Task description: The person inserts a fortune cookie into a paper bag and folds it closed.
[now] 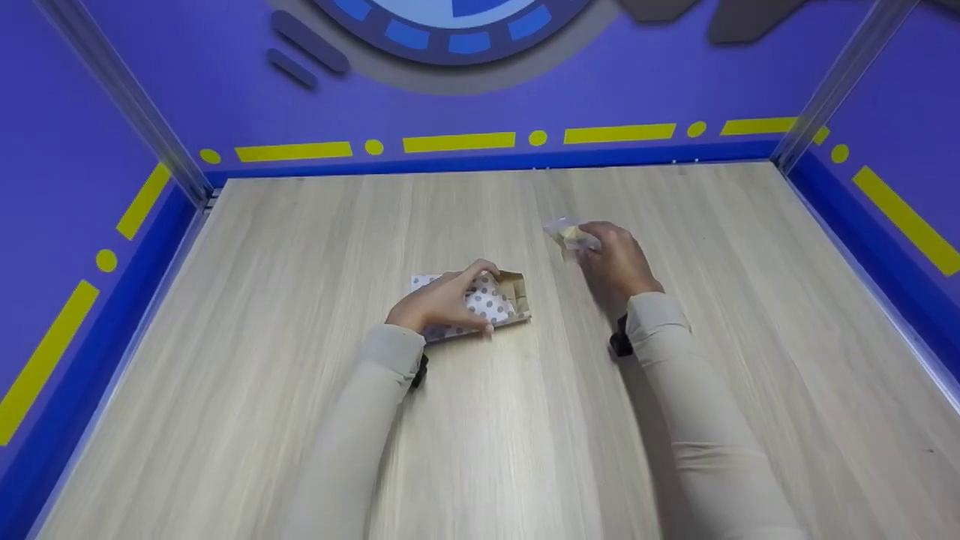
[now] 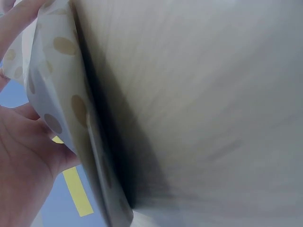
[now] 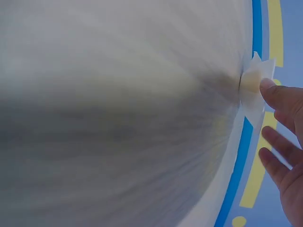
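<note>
My left hand (image 1: 441, 300) grips a white paper bag with grey dots (image 1: 491, 304), thumb on the near side and fingers over the far side. The bag lies on its side, its open mouth facing right and showing a brown inside. In the left wrist view the dotted paper (image 2: 59, 71) runs between thumb and fingers, with a crease along its edge. Farther back and to the right, my right hand (image 1: 621, 259) pinches a small clear plastic packet (image 1: 571, 234) with something pale yellow inside. The right wrist view shows thumb on the packet (image 3: 251, 90), other fingers spread.
Both hands are over a light wood-grain table (image 1: 255, 360). Blue-purple panels (image 1: 465, 112) with yellow dashes stand along its back, left and right edges. Each wrist carries a black band, and its sleeve is beige.
</note>
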Tool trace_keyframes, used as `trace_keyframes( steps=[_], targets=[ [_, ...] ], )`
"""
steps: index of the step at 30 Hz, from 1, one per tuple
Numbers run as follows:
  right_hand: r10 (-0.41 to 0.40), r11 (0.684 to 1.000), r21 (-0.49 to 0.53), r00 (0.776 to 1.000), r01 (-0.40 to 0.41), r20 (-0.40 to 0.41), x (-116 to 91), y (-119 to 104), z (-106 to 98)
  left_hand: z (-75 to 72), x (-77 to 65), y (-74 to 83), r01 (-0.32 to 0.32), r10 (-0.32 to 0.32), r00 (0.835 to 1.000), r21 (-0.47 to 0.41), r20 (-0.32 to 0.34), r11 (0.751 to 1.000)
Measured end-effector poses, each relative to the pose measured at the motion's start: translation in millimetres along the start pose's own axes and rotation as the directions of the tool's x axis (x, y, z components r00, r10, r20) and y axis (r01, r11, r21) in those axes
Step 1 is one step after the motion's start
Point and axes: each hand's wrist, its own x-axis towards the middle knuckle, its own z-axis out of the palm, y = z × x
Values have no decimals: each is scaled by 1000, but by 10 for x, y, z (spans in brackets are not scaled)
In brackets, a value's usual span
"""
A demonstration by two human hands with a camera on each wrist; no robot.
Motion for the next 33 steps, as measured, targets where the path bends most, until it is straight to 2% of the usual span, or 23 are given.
trace_keyframes(
  steps=[6,12,22,33],
  targets=[
    [-19,999,-33,1000,19,-6,-5,34,40,1,-7,15,7,-7,1000,9,-1,1000],
    [11,999,-44,1000,-11,14,-16,34,53,1,0,18,-1,1,1000,1,2,1000],
    [-32,999,-30,997,30,-74,-23,22,95,-1,-12,11,12,-12,1000,-5,-5,1000],
    [-6,1000,-23,995,4,-103,-48,-7,96,-8,-4,-6,0,0,1000,-23,3,1000]
  ],
)
